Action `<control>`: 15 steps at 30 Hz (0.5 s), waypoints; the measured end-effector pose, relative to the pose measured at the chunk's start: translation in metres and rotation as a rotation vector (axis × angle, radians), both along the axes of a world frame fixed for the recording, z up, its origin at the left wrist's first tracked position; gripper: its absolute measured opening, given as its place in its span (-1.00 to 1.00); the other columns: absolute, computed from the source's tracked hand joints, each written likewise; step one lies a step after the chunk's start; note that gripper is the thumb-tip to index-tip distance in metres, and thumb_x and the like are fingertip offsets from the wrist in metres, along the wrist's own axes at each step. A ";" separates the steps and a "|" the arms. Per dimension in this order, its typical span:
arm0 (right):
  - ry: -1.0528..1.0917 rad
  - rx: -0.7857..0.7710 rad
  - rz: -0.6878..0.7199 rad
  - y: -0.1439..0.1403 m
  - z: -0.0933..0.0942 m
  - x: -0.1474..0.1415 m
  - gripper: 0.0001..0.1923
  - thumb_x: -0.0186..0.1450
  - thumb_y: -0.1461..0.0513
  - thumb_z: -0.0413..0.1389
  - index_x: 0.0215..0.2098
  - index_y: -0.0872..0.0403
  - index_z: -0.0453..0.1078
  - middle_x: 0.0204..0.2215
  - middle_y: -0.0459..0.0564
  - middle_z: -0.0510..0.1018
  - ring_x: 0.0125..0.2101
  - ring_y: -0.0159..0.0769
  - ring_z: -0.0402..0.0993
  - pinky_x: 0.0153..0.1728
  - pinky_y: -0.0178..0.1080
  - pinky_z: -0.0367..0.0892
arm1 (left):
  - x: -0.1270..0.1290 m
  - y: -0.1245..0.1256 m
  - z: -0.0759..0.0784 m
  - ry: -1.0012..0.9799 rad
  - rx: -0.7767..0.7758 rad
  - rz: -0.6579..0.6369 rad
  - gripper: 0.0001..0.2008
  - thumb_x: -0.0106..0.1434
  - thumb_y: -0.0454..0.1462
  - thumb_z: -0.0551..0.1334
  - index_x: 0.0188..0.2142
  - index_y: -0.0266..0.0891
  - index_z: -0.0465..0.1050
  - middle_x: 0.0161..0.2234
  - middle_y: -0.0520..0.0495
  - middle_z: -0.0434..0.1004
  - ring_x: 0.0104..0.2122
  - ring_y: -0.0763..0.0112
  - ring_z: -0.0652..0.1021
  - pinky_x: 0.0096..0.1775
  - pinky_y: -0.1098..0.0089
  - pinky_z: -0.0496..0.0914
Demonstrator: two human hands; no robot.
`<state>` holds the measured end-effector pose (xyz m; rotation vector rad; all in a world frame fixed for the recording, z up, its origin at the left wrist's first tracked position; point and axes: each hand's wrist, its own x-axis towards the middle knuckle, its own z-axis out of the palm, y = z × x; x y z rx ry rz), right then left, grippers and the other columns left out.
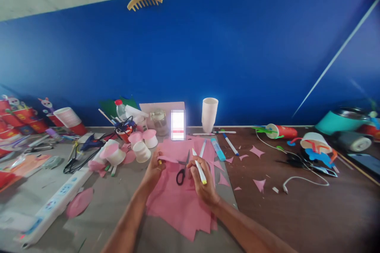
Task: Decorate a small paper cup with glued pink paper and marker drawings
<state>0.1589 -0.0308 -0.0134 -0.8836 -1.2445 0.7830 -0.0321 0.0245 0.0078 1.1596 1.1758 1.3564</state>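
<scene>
My left hand [154, 167] pinches a small strip of pink paper [170, 160] above a stack of pink paper sheets [181, 201] on the table. My right hand [202, 180] grips a white marker with a yellow end [200, 170], held slanted over the same sheets. Black-handled scissors [182, 170] lie on the pink sheets between my two hands. Several pink paper scraps [257, 151] are scattered to the right.
White paper cups [141, 151] and a cup stack [209, 114] stand behind the sheets, with markers [230, 145], a jar [160, 122] and a bottle [120, 108]. A white power strip [56, 201] lies left. Red cups [69, 118], cables [303, 180] and craft pieces crowd both sides. A blue wall [237, 55] backs the table.
</scene>
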 end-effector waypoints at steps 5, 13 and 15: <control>0.012 -0.033 0.026 0.001 -0.001 0.000 -0.74 0.45 0.03 0.01 -0.05 -0.01 0.34 -0.34 -0.05 0.49 -0.53 -0.32 0.38 -0.49 -0.23 0.39 | 0.000 0.002 0.000 -0.155 -0.010 -0.115 -0.49 -0.12 -0.44 0.31 -0.10 -0.19 0.51 -0.33 0.06 0.42 -0.37 0.47 0.37 -0.33 0.47 0.26; -0.117 0.012 -0.067 0.000 0.000 0.003 -0.81 0.45 0.12 0.00 -0.09 0.01 0.37 -0.30 -0.01 0.52 -0.37 -0.26 0.46 -0.31 -0.20 0.43 | -0.001 -0.002 -0.003 -0.211 -0.152 -0.332 -0.52 -0.15 -0.47 0.28 -0.16 -0.23 0.56 -0.29 0.01 0.44 -0.38 0.48 0.36 -0.32 0.47 0.24; -0.116 0.012 -0.076 0.000 0.000 0.003 -0.80 0.44 0.13 0.01 -0.05 0.01 0.37 -0.29 0.00 0.53 -0.36 -0.25 0.47 -0.31 -0.19 0.43 | -0.004 0.002 -0.009 -0.058 -0.123 -0.267 -0.51 -0.13 -0.46 0.26 -0.13 -0.20 0.54 -0.23 -0.01 0.47 -0.35 0.43 0.38 -0.31 0.45 0.25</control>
